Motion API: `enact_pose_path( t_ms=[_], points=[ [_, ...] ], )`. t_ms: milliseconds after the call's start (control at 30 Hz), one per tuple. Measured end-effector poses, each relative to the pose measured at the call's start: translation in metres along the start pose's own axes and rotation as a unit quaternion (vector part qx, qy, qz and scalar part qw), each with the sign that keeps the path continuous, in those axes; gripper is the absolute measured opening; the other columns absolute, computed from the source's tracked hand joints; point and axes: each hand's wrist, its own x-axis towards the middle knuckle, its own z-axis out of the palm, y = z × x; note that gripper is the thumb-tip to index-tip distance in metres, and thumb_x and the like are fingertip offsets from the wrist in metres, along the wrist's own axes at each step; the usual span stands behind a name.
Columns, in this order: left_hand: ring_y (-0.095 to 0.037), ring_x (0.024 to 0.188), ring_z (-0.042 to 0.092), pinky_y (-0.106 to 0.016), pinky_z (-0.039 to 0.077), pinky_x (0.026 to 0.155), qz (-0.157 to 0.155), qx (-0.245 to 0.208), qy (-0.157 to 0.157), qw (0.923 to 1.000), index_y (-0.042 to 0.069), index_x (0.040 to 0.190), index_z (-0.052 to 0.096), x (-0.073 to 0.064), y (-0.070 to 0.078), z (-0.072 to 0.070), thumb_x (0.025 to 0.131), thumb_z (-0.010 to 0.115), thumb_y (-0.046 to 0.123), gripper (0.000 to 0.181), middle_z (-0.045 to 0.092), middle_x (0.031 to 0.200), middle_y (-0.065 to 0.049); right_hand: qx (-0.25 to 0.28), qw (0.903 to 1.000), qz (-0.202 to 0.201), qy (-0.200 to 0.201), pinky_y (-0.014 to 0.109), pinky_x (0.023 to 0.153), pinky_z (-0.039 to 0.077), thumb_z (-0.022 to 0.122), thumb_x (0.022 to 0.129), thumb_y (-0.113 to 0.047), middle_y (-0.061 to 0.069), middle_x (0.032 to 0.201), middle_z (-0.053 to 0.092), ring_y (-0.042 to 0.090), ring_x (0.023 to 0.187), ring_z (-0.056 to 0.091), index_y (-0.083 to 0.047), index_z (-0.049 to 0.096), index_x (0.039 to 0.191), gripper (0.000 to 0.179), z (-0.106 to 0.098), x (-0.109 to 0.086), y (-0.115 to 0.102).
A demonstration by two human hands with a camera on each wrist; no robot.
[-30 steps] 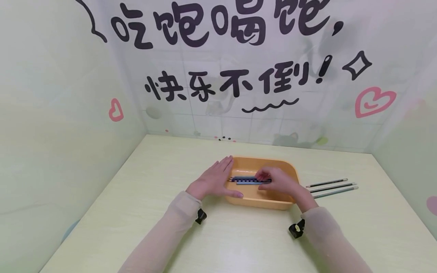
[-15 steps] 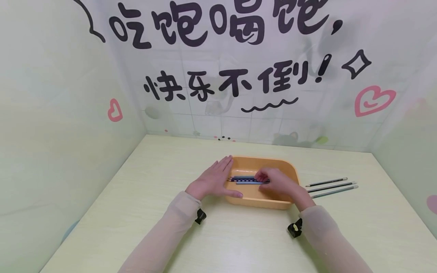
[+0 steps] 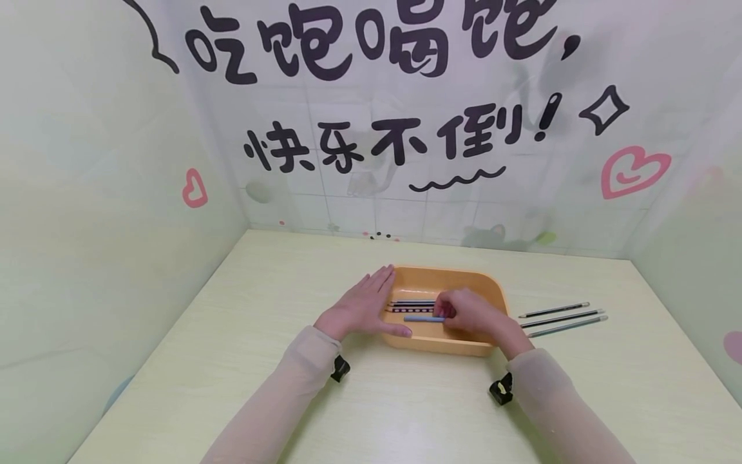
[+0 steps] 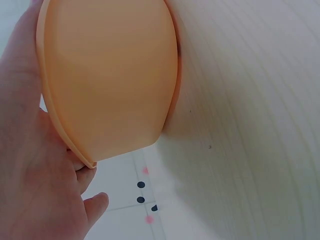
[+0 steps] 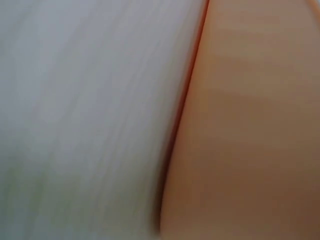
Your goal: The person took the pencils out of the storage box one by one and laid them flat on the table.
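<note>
An orange plastic basin (image 3: 443, 347) stands on the table. My left hand (image 3: 366, 308) rests on its left rim with straight fingers; in the left wrist view that hand (image 4: 47, 165) lies along the rim of the basin (image 4: 110, 75). My right hand (image 3: 472, 314) reaches inside, its curled fingers pinching the right end of a light blue pencil (image 3: 422, 319). Behind this pencil several dark-patterned pencils (image 3: 413, 305) lie side by side on the basin floor, their right ends hidden by the right hand. The right wrist view catches only the basin's outer wall (image 5: 245, 130) beside the table.
To the right of the basin, a few pencils (image 3: 562, 318) lie roughly parallel on the pale wooden table (image 3: 394, 412). A wall sheet (image 3: 377, 212) with black lettering stands behind the table, with side panels left and right.
The light blue pencil has shifted toward the front of the basin, apart from the others, with the right hand's fingers. My left hand stays on the rim.
</note>
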Motion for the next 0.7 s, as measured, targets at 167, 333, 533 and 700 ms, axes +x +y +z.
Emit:
enact_pose_path(
  t_ms=[167, 333, 533, 700],
  points=[
    [-0.024, 0.158, 0.004, -0.042, 0.012, 0.13, 0.0, 0.001, -0.001, 1.0, 0.001, 0.159, 0.007, 0.0, 0.0, 0.0, 0.077, 0.058, 0.082, 0.127, 0.001, 0.169, -0.013, -0.002, 0.9995, -0.03, 0.007, 0.022, 0.069, 0.051, 0.069, 0.079, 0.003, -0.001, 0.083, 0.064, 0.011, 0.075, 0.055, -0.01, 0.066, 0.09, 0.017, 0.0, -0.001, 0.003],
    [-0.023, 0.158, 0.003, -0.04, 0.012, 0.13, -0.002, 0.003, -0.004, 1.0, 0.002, 0.16, 0.006, 0.0, 0.0, 0.0, 0.076, 0.057, 0.084, 0.128, 0.0, 0.17, -0.012, 0.005, 0.9976, -0.067, 0.015, 0.019, 0.066, 0.049, 0.069, 0.077, 0.002, -0.002, 0.08, 0.062, 0.01, 0.073, 0.053, -0.009, 0.065, 0.089, 0.017, -0.002, -0.004, 0.004],
    [-0.023, 0.158, 0.003, -0.04, 0.011, 0.13, -0.003, 0.003, -0.003, 1.0, 0.002, 0.16, 0.006, 0.0, 0.0, 0.0, 0.076, 0.057, 0.084, 0.128, 0.0, 0.17, -0.011, 0.017, 0.9956, -0.09, 0.022, 0.018, 0.062, 0.049, 0.068, 0.075, 0.004, 0.001, 0.079, 0.063, 0.009, 0.07, 0.052, -0.009, 0.064, 0.087, 0.018, -0.006, -0.009, 0.001],
    [-0.022, 0.158, 0.002, -0.04, 0.011, 0.13, -0.006, -0.001, -0.004, 1.0, 0.002, 0.16, 0.006, 0.0, 0.0, 0.0, 0.076, 0.057, 0.084, 0.127, 0.0, 0.17, -0.01, 0.012, 0.9944, -0.102, 0.027, 0.018, 0.062, 0.049, 0.07, 0.075, 0.003, -0.002, 0.079, 0.063, 0.007, 0.071, 0.053, -0.01, 0.063, 0.087, 0.018, -0.009, -0.012, -0.004]
  ],
)
